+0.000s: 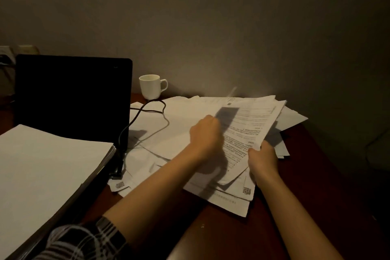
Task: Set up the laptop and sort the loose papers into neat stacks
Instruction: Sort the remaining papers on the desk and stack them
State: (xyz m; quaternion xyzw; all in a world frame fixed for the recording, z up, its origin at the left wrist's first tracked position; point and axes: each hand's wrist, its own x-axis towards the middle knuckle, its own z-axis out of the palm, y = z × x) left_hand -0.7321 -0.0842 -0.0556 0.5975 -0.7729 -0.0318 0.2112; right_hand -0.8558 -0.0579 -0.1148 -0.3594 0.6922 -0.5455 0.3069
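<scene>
Printed sheets [249, 131] lifted off the loose paper pile [179, 124] at desk [295, 196] centre-right. Right hand [262, 157] pinches their lower right edge; left hand [205, 135] curled around the left edge. Neat blank stack [46, 167] lies on the open laptop [71, 95], far left. Black cable [143, 116] runs over the pile; white mug [152, 86] behind.

Print and QR codes on the loose papers [242, 131] are illegible.
</scene>
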